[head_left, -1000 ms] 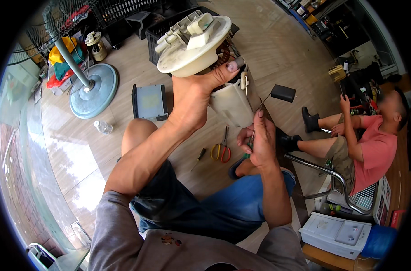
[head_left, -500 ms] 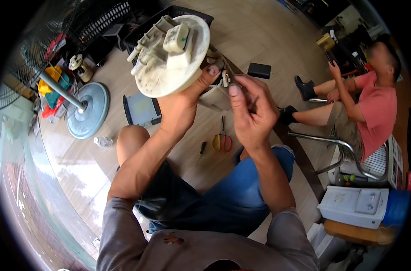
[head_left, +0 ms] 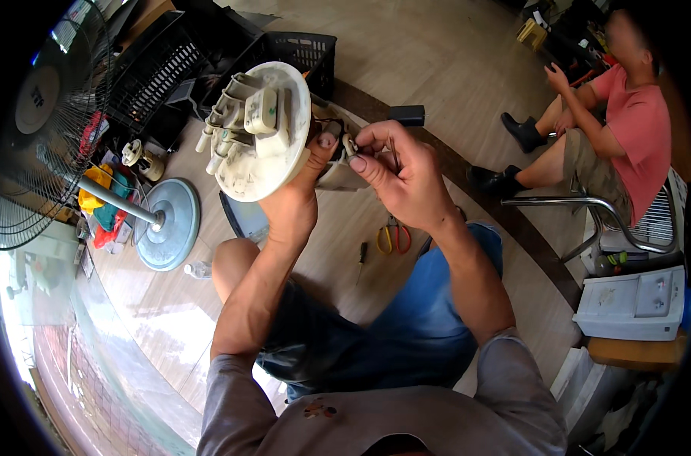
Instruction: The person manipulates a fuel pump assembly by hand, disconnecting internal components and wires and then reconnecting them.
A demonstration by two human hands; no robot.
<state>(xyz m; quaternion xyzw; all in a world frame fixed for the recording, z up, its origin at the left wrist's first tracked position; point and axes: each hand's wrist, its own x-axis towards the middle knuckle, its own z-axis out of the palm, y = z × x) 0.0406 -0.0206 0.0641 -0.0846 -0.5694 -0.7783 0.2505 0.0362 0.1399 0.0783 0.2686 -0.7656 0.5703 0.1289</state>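
Left grip (head_left: 290, 204) clasps the round white assembly (head_left: 258, 133) (thumb up); right grip (head_left: 402, 171) pinches a small connector (head_left: 351, 144).

Dirty white round plastic part (head_left: 260, 133) with tubes and plugs on its face, held up, tilted, small white plug (head_left: 351, 144) just beside it

Fan base (head_left: 167, 234) left of pump unit (head_left: 260, 131); scissors (head_left: 393, 237) btwn knees.

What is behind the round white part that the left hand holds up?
Behind the white part, a black crate shows above its rim. The floor below it is covered. The right hand pinches a small piece beside it.
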